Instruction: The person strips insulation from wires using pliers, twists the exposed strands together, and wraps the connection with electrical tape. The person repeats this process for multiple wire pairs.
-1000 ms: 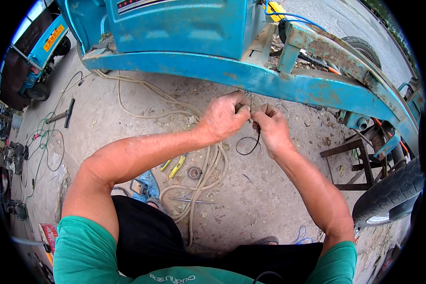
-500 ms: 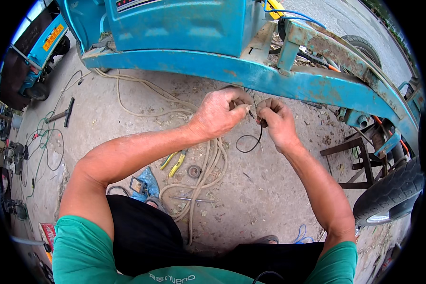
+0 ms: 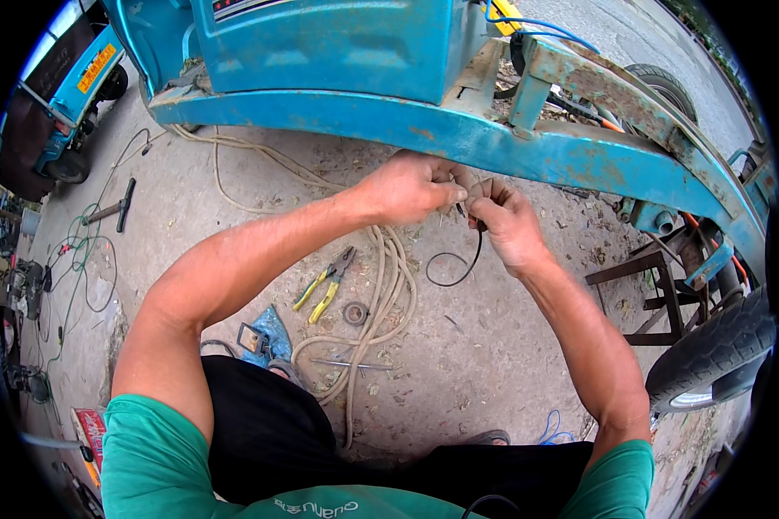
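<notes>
Just below the blue metal frame rail point(image 3: 355, 119), my two hands meet with their fingertips close together. My left hand point(image 3: 414, 188) is closed in a pinch, back of the hand upward; whatever sits between its fingertips is too small to make out. A thin black wire point(image 3: 479, 251) is gripped by my right hand point(image 3: 509, 223) between thumb and fingers. From there the wire hangs in a loose loop above the concrete floor. Nearer to me on the floor lie yellow-handled pliers point(image 3: 325, 287) and a dark roll of tape point(image 3: 355, 313).
Beige rope or hose point(image 3: 389, 298) winds over the floor beside the pliers. A blue bag point(image 3: 271, 334) and a thin metal rod point(image 3: 351, 364) lie near my foot. Right of me are a rusty metal stand point(image 3: 658, 298) and a tyre point(image 3: 718, 355). A hammer point(image 3: 123, 208) lies at far left.
My left hand has shifted slightly right, its fingertips now close against those of my right hand. The left forearm has moved up, uncovering the jaws of the pliers. My right hand stays nearly still.
</notes>
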`<state>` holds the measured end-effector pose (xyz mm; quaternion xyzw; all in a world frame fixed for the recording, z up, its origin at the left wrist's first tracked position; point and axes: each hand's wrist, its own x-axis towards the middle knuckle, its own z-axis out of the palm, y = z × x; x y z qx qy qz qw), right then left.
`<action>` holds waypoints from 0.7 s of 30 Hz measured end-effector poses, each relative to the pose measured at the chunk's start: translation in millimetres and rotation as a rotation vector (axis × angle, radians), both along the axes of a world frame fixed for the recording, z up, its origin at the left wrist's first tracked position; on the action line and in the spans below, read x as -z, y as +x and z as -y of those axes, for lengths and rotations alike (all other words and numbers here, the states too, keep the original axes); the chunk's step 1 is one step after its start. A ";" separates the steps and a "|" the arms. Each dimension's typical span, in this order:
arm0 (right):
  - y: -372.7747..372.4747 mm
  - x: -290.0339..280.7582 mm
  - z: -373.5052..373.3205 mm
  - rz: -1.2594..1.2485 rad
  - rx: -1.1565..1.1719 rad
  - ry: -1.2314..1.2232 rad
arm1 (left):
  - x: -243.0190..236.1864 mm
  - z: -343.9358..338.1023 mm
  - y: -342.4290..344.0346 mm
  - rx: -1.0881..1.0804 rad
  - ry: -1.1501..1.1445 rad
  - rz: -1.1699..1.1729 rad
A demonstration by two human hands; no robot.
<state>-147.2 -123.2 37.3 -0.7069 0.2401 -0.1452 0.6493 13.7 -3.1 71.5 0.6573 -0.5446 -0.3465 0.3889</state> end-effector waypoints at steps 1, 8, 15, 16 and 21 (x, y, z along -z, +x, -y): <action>0.8 -0.8 -3.9 -0.020 0.036 -0.140 | -7.5 0.1 -2.4 -0.033 0.067 -0.033; 6.5 7.6 -6.3 0.132 0.200 -0.991 | -0.1 13.8 -8.0 -0.235 0.248 -0.175; 4.9 7.2 4.2 -0.032 0.095 0.208 | 14.7 0.0 0.5 -0.264 0.093 0.124; 2.6 6.0 6.8 -0.049 0.070 0.263 | 17.9 -0.5 3.5 -0.249 0.047 0.159; -0.4 -2.2 3.7 -0.043 -0.021 0.564 | 22.1 -5.3 -1.4 -0.094 -0.218 0.174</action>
